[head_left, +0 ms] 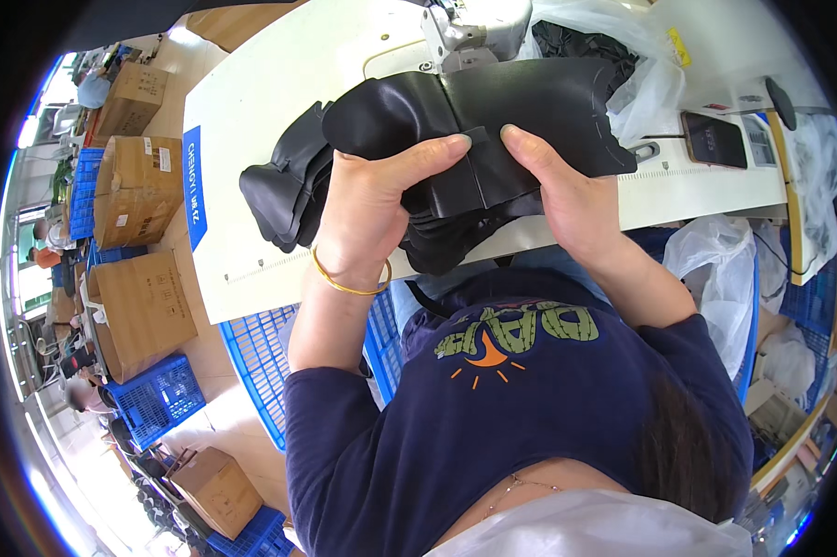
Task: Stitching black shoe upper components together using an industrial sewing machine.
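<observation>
**Black leather piece held over the worktop**

Both hands, left hand (pixel 374 200) and right hand (pixel 572 200), have their grip clenched on a smooth, matte black leather piece (pixel 493 107), curved and seamed down its middle, above the white worktop (pixel 251 102).

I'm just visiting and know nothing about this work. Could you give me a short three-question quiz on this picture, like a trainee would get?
1. True or false: both hands hold the same black piece.
2. Which wrist wears the gold bangle? A) left B) right C) neither
3. What lies on the white table to the right of the black piece, near the ruler edge?

Key
1. True: the left hand and the right hand both grip it, thumbs on top.
2. A.
3. A phone, dark screen up, beside clear plastic bags.
</observation>
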Available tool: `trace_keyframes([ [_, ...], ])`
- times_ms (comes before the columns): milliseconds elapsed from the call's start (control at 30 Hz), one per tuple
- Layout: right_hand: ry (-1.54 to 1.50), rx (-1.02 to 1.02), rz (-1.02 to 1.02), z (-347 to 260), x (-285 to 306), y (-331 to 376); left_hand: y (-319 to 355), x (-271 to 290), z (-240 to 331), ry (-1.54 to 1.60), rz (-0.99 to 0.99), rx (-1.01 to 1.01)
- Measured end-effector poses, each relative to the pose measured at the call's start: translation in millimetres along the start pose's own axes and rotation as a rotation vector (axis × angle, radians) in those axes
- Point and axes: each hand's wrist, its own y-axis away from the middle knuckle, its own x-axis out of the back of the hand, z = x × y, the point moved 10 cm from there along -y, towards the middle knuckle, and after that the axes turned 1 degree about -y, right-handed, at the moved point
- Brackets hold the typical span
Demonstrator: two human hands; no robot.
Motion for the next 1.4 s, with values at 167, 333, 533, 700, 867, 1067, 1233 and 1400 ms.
trace_keyframes([
  [167,0.014,0.020,-0.024,-1,-3,1,2,-3,7,-0.031,0.004,-0.080],
  [333,0.049,-0.067,-0.021,2,-9,5,4,-1,10,-0.073,0.053,-0.115],
  [533,0.038,-0.009,-0.015,4,-7,6,6,1,8,-0.020,0.112,-0.097],
  [700,0.054,0.029,-0.015,-1,-6,4,4,1,8,0.023,0.086,-0.065],
  [867,0.089,-0.007,-0.025,0,-7,2,0,-3,12,-0.070,0.031,-0.101],
  [1067,0.151,0.098,-0.008,-14,-8,-3,-5,-4,20,-0.109,0.042,-0.137],
  [1233,0.020,0.013,0.101,-25,8,-23,-22,1,28,-0.030,0.050,-0.094],
  [1400,0.039,0.094,0.129,-38,13,-54,-52,3,34,-0.013,0.088,-0.038],
])
